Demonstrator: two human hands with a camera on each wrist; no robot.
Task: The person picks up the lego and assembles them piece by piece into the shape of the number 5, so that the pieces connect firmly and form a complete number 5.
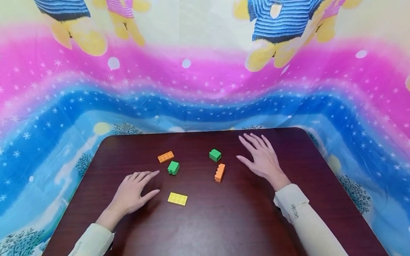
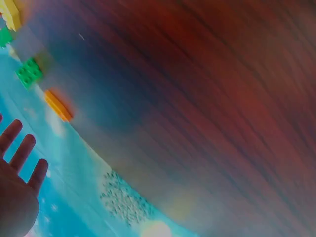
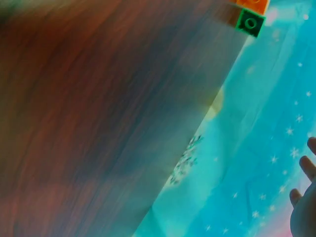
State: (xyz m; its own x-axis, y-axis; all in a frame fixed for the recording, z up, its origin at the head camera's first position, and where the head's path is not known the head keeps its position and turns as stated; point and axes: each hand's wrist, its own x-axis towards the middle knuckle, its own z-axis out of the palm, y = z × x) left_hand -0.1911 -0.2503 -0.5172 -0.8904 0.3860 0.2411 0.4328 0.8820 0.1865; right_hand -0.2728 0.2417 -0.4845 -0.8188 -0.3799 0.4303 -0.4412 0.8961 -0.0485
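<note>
In the head view, my left hand (image 1: 129, 193) is held left of the bricks, fingers extended and holding nothing. Nearest to it are a green brick (image 1: 173, 168) and a flat yellow brick (image 1: 177, 199). Behind that green brick lies a flat orange brick (image 1: 166, 157). My right hand (image 1: 261, 156), fingers spread and holding nothing, is to the right of a second green brick (image 1: 215, 155) and a long orange brick (image 1: 220, 173) on its side. Only part of the left hand (image 2: 17, 182) shows in its wrist view, and the right hand (image 3: 307, 192) is cut off by the frame edge.
The bricks lie on a dark reddish-brown wooden table (image 1: 211, 229) with rounded far corners. Behind and beside it hangs a patterned cloth (image 1: 202, 85) in pink, blue and cream, with printed bears and snowflakes.
</note>
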